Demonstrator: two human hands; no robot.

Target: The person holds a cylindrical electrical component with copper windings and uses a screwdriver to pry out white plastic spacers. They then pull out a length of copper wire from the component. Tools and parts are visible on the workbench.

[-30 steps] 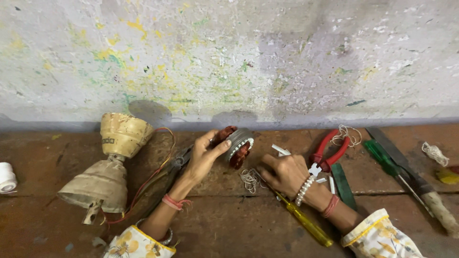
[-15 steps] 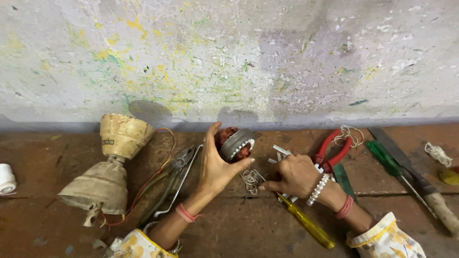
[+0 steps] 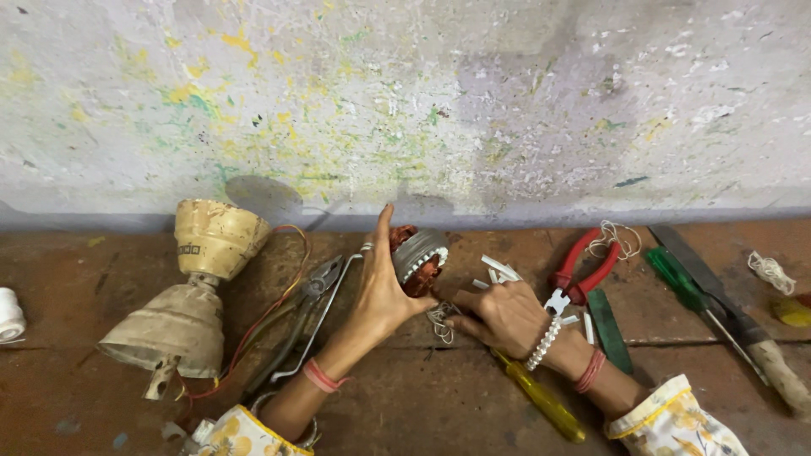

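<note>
A paint-flecked grey wall (image 3: 473,110), spattered yellow and green, rises behind a worn reddish-brown floor (image 3: 422,405) where your tools lie spread out. Your left hand (image 3: 382,291) is wrapped around a small motor stator (image 3: 416,257), a grey metal ring with reddish copper windings and white slot liners, holding it tilted on the floor near the foot of the wall; the thumb presses its lower edge and the fingers stand up along its far side. Your right hand (image 3: 505,314) sits just to the right of it, fingers curled and pointing at the stator's lower edge, pinching at a tangle of pale thread (image 3: 439,319); whether it truly grips the thread I cannot tell.

Under your right wrist lies a yellow-handled screwdriver (image 3: 541,404). Beyond your knuckles are a few loose white strips (image 3: 500,268), then red-handled pliers (image 3: 583,268) with string looped over one handle, and a flat dark green piece (image 3: 610,329) beside them. Farther right lie a green-handled screwdriver (image 3: 681,280) and a long blade with a wooden handle (image 3: 735,317).

To your left, grey combination pliers (image 3: 304,317) rest beside your forearm, and a cream ceiling-fan canopy and downrod (image 3: 190,295) lies on its side, bearing a small dark rectangular label on its upper cup, with coloured wires trailing from it. A white spool (image 3: 10,314) sits at the far left edge.
</note>
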